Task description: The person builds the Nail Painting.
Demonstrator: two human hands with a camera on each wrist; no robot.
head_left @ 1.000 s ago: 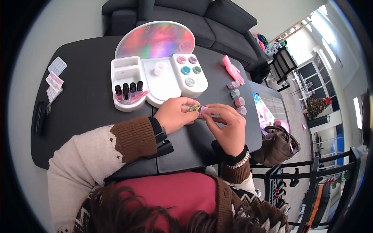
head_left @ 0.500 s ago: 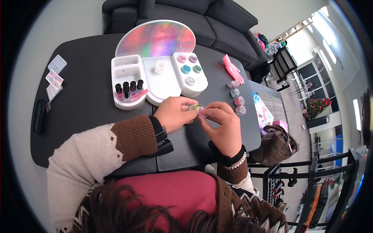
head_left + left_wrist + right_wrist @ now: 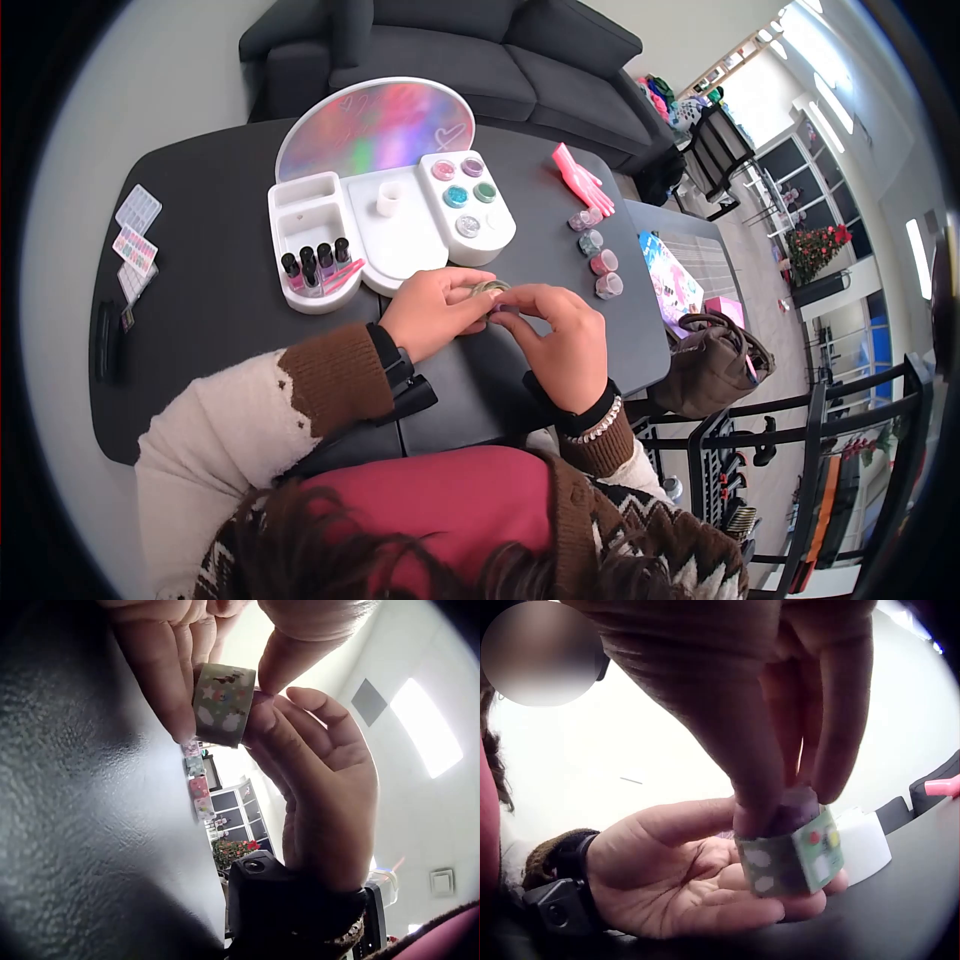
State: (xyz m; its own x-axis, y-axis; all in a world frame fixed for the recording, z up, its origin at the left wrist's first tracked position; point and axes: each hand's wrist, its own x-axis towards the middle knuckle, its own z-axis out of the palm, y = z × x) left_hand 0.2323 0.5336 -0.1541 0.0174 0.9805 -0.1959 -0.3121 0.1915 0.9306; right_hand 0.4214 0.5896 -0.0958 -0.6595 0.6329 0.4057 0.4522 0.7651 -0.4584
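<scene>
In front of the white nail-art station, my left hand holds a pale green roll printed with white stars and small figures. The left thumb and fingers grip it from either side, with the palm turned up below it in the right wrist view. My right hand comes down from above. Its thumb and fingertips pinch a translucent purplish piece at the opening of the roll. The fingers hide much of this piece, and I cannot tell its exact shape.
Several polish bottles and pink tweezers sit in the station's left tray. Glitter pots fill its right side. A pink model hand and small clear jars lie to the right, nail sheets at far left.
The head view has shifted, so the station appears lower and further left. My right fingers have moved from the side of the roll to over its opening. The left hand keeps its grip.
</scene>
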